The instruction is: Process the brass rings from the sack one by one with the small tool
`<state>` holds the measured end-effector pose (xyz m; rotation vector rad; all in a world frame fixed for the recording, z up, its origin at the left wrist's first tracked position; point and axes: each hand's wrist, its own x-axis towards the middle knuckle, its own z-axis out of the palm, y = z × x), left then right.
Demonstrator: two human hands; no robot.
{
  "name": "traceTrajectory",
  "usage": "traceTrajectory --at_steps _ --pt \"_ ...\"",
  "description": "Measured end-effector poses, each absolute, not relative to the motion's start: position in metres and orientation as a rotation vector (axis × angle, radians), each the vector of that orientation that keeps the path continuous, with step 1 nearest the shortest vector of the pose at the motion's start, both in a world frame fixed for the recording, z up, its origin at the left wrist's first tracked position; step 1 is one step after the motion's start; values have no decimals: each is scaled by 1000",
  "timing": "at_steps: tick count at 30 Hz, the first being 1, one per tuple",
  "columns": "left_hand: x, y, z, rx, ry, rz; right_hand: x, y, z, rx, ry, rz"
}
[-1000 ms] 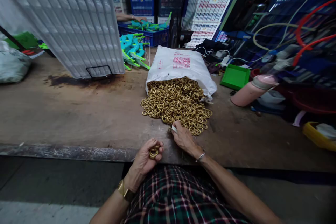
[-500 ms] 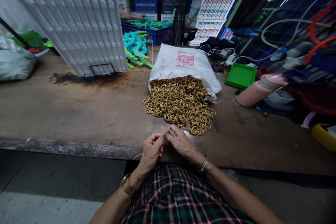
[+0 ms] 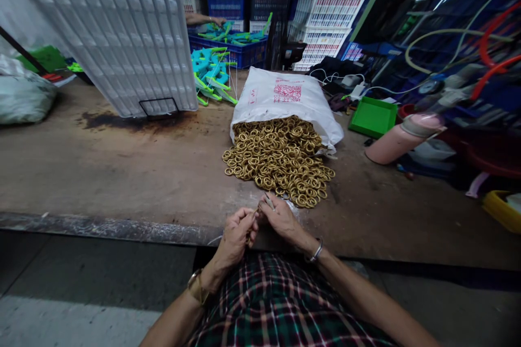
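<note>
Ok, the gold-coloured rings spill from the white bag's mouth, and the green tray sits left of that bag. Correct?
Not quite: in the head view, the green tray sits right of the white bag. The gold-coloured rings do spill from the bag's mouth.

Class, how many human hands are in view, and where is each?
3: the wearer's left hand and right hand, close together in front of the pile of gold-coloured rings, and another person's hand over the blue crate behind. Others may be hidden.
</note>
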<state>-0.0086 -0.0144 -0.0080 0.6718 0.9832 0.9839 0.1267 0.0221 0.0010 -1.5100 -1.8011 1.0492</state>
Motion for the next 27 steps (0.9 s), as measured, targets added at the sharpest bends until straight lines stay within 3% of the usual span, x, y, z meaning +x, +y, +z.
traceTrajectory --at_steps 9,17,22,27 --pt "-8 -16 -2 834 1153 1022 131 9 0 -1508 -2429 664" --pt "-9 -19 -2 945 1185 1120 131 11 -6 -1505 -2504 620" --pt "-9 -28 7 1010 1078 1005 142 18 -13 -1760 -2462 515" --pt "-10 -21 9 663 921 938 158 29 -15 -1948 -2266 307"
